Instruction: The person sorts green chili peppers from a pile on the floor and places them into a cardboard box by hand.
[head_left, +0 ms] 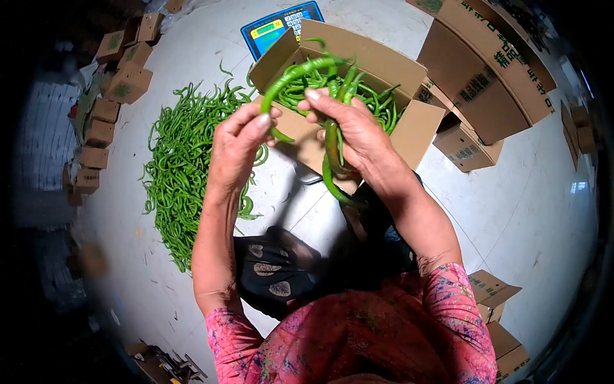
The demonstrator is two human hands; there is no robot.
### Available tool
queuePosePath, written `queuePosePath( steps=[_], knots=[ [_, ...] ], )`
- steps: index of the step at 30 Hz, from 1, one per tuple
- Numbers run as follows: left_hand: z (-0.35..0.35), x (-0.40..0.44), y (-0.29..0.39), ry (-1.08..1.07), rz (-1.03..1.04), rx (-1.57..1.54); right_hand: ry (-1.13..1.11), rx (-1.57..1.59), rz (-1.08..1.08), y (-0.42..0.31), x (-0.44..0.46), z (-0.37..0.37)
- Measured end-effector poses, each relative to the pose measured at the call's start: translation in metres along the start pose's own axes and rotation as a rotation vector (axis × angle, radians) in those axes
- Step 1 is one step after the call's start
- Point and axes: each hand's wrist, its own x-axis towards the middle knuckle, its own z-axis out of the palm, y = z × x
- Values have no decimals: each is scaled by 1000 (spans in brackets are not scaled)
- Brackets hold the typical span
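Observation:
My left hand (240,137) is closed on a long curved green chili pepper (284,78), pinched between thumb and fingers. Several more green chili peppers (331,137) are gripped in my right hand (352,125), one of them with a brownish patch and one dangling below the palm. Both hands are raised in front of an open cardboard box (412,128), whose flaps stand outward. Inside it lie many green chili peppers (294,89), partly hidden behind my hands. A large heap of loose chili peppers (185,173) spreads over the floor to the left of my left forearm.
A blue digital scale (275,29) with a keypad stands behind the box. Large printed cartons (480,77) are at the upper right, with smaller boxes (495,294) at the lower right. More small boxes (99,131) line the left side of the pale tiled floor (115,224).

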Motion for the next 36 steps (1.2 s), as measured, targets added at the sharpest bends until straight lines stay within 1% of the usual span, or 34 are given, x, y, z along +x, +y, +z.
queuePosePath(
  steps=[1, 3, 5, 6, 7, 9, 10, 11, 14, 15, 17, 18, 19, 20, 21, 23, 24, 25, 26, 27, 29, 30, 33, 35, 36],
  knots=[
    [-4, 2, -3, -23, 20, -109, -21, -18, 35, 0, -1, 1],
    [-9, 3, -2, -42, 41, -206, -56, -26, 115, 0, -5, 4],
    [-6, 3, 4, 27, 91, -236, -87, 11, 181, 4, -5, 5],
    [-6, 5, 7, 62, 118, -211, -64, 50, 146, 6, -4, 8],
    [-7, 7, 8, 105, 111, -184, -88, 68, 111, 10, -3, 6],
    [-18, 15, -4, 202, 66, -215, -80, 95, 107, 8, -9, 7],
    [-23, 19, -13, 259, 42, -241, -91, 75, 83, 6, -12, 8],
    [-28, 23, -25, 258, 11, -226, -109, 68, 19, 13, -12, 9],
    [-29, 33, -55, 254, -94, -162, -403, -86, 47, 10, -17, 10],
    [-15, 29, -46, 217, -213, -88, -438, -77, 81, 7, -25, 14],
    [27, 20, -45, 252, -168, -263, -545, -120, 146, 12, -28, 18],
    [34, 27, -53, 244, -190, -176, -631, -85, 145, 19, -26, 17],
    [37, 40, -66, 234, -211, -90, -638, -67, 144, 24, -27, 17],
    [32, 51, -82, 109, -256, -156, -700, -90, 155, 22, -26, 14],
    [32, 59, -98, 36, -190, -302, -761, -115, 167, 16, -27, 13],
    [51, 85, -115, 60, -259, -288, -696, -32, 183, 9, -29, 12],
    [63, 93, -118, 45, -233, -305, -664, 9, 190, 5, -30, 12],
    [80, 96, -115, 29, -209, -323, -642, -20, 197, -2, -30, 11],
    [96, 98, -112, 2, -243, -242, -653, -18, 205, -6, -31, 9],
    [105, 101, -112, -115, -301, -154, -665, -17, 212, -10, -30, 7],
    [120, 96, -112, -120, -372, 22, -663, -3, 162, -6, -26, 4],
    [114, 94, -114, -173, -342, 80, -663, 5, 136, -6, -24, 2],
    [93, 49, -73, -137, -153, -165, -586, 38, 152, -14, -21, -4],
    [57, 44, -82, -182, -161, -269, -471, 125, 137, -20, -18, -8],
    [49, 41, -73, -205, -167, -321, -458, 205, 126, -18, -13, -12]
  ],
)
